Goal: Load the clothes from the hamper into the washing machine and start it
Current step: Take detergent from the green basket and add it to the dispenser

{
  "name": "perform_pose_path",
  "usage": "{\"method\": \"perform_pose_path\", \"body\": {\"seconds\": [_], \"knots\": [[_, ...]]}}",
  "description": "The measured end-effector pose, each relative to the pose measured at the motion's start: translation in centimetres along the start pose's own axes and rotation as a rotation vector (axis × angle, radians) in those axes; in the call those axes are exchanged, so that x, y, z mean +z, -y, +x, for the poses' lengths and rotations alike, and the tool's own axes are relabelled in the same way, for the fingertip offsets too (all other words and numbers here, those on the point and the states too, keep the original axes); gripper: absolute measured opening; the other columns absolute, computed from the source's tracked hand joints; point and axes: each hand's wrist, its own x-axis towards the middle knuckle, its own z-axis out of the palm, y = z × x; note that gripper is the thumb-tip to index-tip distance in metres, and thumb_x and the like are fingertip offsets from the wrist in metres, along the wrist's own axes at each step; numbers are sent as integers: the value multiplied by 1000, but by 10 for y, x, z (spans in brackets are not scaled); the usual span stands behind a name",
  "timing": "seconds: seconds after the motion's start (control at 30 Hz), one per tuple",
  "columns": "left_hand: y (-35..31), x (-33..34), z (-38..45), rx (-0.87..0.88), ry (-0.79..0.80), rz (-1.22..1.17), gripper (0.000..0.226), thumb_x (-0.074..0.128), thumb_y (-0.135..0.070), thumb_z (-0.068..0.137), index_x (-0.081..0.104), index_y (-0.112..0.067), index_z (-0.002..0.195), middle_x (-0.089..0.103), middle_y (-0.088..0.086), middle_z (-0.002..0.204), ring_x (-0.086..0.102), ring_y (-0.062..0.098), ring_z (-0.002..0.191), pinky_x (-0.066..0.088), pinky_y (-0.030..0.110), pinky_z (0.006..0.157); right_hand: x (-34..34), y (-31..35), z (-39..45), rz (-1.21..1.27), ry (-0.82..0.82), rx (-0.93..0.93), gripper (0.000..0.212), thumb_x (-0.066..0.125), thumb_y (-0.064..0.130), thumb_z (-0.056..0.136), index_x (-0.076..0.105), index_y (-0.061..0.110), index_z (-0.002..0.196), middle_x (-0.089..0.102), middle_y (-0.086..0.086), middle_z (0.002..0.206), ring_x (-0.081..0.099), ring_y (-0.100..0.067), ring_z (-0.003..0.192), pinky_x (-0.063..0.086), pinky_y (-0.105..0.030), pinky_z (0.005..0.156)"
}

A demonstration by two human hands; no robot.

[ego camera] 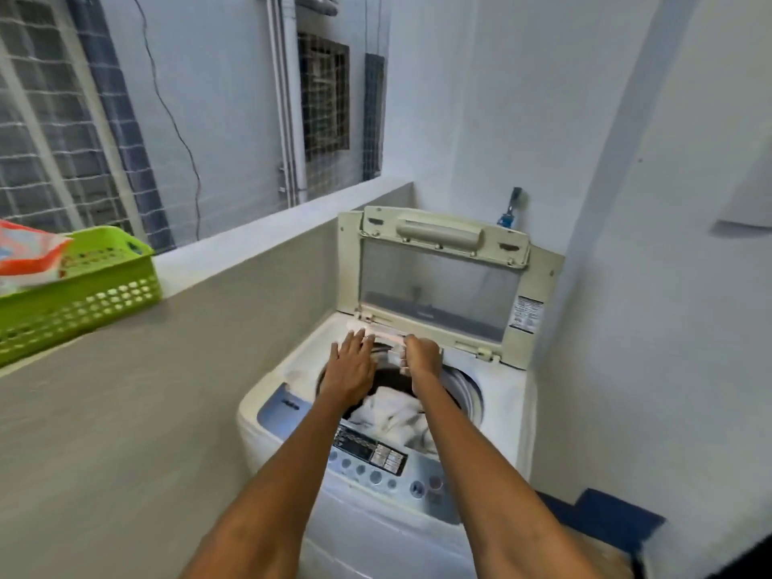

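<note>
A white top-loading washing machine point(493, 394) stands in the corner with its lid point(438, 282) raised upright. White clothes point(392, 415) lie in the drum. My left hand point(349, 369) hovers over the drum's back left rim, fingers straight and spread toward a white drawer-like part point(386, 334) at the back rim. My right hand point(422, 355) has its fingers curled around that white part at its right end. The control panel point(376, 461) with buttons faces me at the front.
A green plastic basket point(96, 286) sits on the low wall ledge point(234, 252) at the left, holding an orange and white packet point(25, 252). A blue tap point(510, 213) sticks out of the wall behind the machine. A blue object point(605, 520) lies on the floor to the right.
</note>
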Motion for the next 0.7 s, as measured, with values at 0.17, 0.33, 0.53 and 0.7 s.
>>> {"method": "perform_pose_path", "body": {"seconds": [0.17,0.33,0.53,0.7], "knots": [[-23,50,22,50,74,0,53,23,-33,100,18,-12,148,13,8,158,11,24,146,10,44,117,-44,-23,22,-23,-136,77,37,46,40,79,68,10,88,71,-12,86,67,-31,72,58,-46,74],[-23,86,50,105,206,61,56,28,-28,101,8,-10,150,7,9,159,3,26,147,7,46,118,-61,-26,49,-39,-242,123,25,48,31,83,62,13,74,69,-11,80,61,-28,69,52,-37,68],[-6,120,100,174,329,86,59,28,-29,101,3,-10,150,2,10,159,1,27,147,6,48,119,-59,-32,85,-212,-289,165,18,48,26,86,59,12,86,67,-12,96,55,-28,80,36,-29,66],[1,142,132,261,405,101,59,26,-26,101,-2,-10,150,-5,10,159,-5,29,147,3,48,119,-39,-46,108,-354,-286,195,22,47,27,89,58,9,95,65,-13,106,58,-32,94,37,-30,70]]}}
